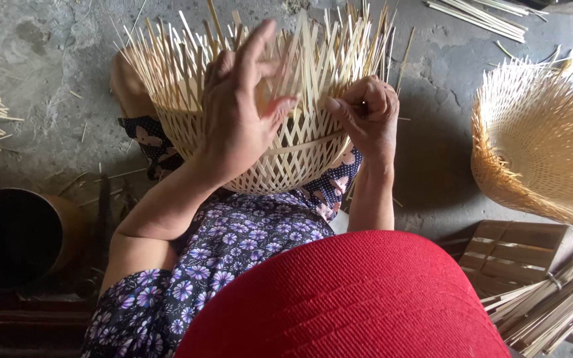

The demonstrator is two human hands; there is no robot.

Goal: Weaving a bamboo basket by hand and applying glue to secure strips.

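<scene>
Head view: I judged weaving step in hand, strips being worked into rim of half-woven bamboo basket, which rested on lap against knees, loose strip ends fanning upward. Next move, I reckoned, called for steady pinch and firm tension on one strip.

Left hand lay over basket wall, fingers spread wide, gripping nothing, thumb pressing lattice; forearm angled up from lap. Right hand was curled, fingers closed, pinching strip at rim; wrist bent inward.

Second splayed basket lay on floor, well apart.
</scene>
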